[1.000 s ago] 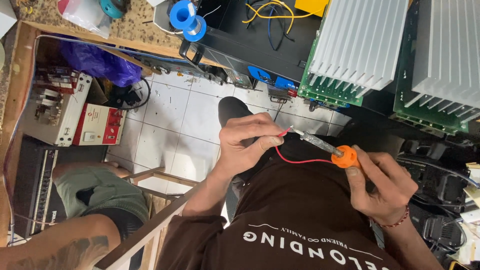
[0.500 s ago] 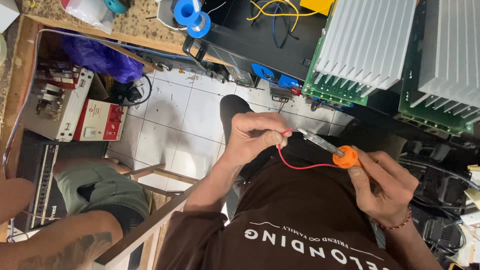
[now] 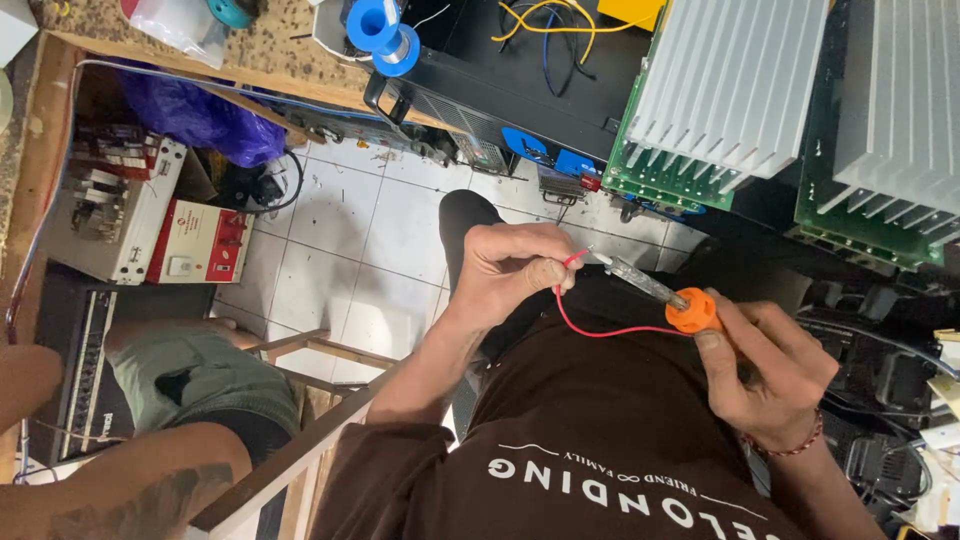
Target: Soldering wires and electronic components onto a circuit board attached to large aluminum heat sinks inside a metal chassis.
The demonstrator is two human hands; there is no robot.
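My left hand [image 3: 515,265] pinches the end of a thin red wire [image 3: 600,325] between thumb and forefinger, the other fingers curled in. The wire hangs in a loop under my hands and comes up again to my right hand [image 3: 770,375]. My right hand is closed around the handle of a soldering iron [image 3: 665,295]; its orange collar shows just above my thumb, and the metal shaft points up and to the left, so that its tip meets the bare end of the wire right at my left fingertips. All this is held in the air over my lap, above my brown shirt [image 3: 600,450] with white lettering.

Under my hands I see the white tiled floor [image 3: 360,230]. On the floor at the left stands a grey box with electrical parts [image 3: 110,205], and just beside it a red and white box with a small white label [image 3: 200,240]. Behind them lies a purple plastic bag [image 3: 195,110].

At the top, on the surface [image 3: 270,45], is a blue spool of solder [image 3: 380,30], next to a black case with yellow and blue wires [image 3: 540,20] inside. At the upper right stand two green circuit boards with big silver heat sinks [image 3: 730,90].

At the lower left another person's leg in green shorts [image 3: 190,380] is near me.
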